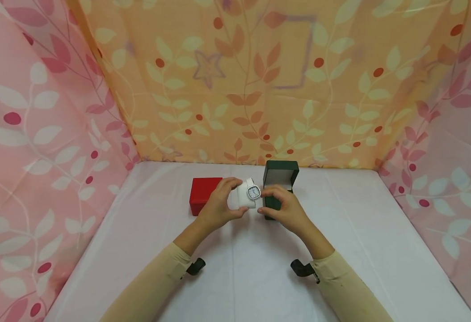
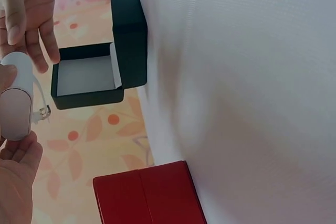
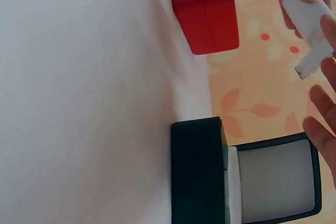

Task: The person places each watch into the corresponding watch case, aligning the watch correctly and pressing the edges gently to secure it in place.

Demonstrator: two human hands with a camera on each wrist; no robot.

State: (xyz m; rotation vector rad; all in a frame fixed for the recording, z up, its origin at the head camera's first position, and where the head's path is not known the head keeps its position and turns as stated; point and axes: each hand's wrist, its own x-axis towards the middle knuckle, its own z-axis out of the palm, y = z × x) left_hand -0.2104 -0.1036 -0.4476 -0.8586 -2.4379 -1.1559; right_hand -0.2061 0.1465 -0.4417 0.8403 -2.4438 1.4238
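My left hand (image 1: 219,205) grips a white watch cushion (image 1: 243,197) between fingers and thumb, above the table. At the cushion's right side is a white wristwatch (image 1: 254,192) with a rounded-square case, its dial facing me. The strap (image 3: 315,60) stands off the cushion, its buckle end hanging free in the right wrist view. My right hand (image 1: 285,208) holds the watch at its right edge with bent fingertips, the exact contact partly hidden. Behind this hand stands a dark green box (image 1: 281,166) with its lid raised. A closed red box (image 1: 203,190) sits behind my left hand.
A white cloth (image 1: 235,277) covers the table. Patterned fabric hangs at the back (image 1: 235,112) and on both sides, close to the table's edges. Both boxes stand near the back, with the green one on the right.
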